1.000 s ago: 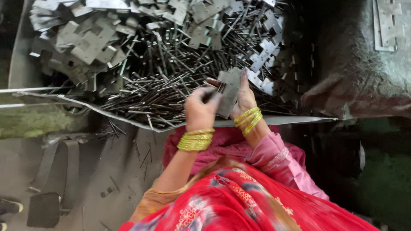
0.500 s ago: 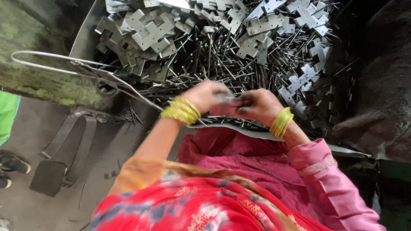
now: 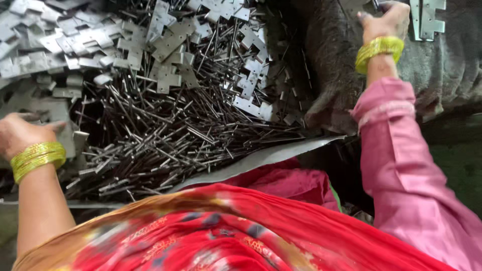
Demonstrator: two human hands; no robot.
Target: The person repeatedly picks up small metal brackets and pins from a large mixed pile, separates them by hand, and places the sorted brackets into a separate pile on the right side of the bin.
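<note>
Steel stock fills the metal tray point(image 3: 261, 159): a dense heap of thin dark pins point(image 3: 165, 130) lies across its middle, and a bank of flat notched hinge plates point(image 3: 75, 45) lies along its far side, spilling among the pins. A dark grey cloth point(image 3: 331, 65) covers the surface to the right of the tray. On that cloth, at the far right, lies a pale stamped plate point(image 3: 427, 20). The right hand point(image 3: 386, 20), in a pink sleeve with yellow bangles, reaches onto the cloth just beside that plate; its grip is closed on a small dark part, too hidden to identify. The left hand point(image 3: 20, 134), also with yellow bangles, rests at the tray's left edge on the plates; whether its grip is clenched or released cannot be told.
</note>
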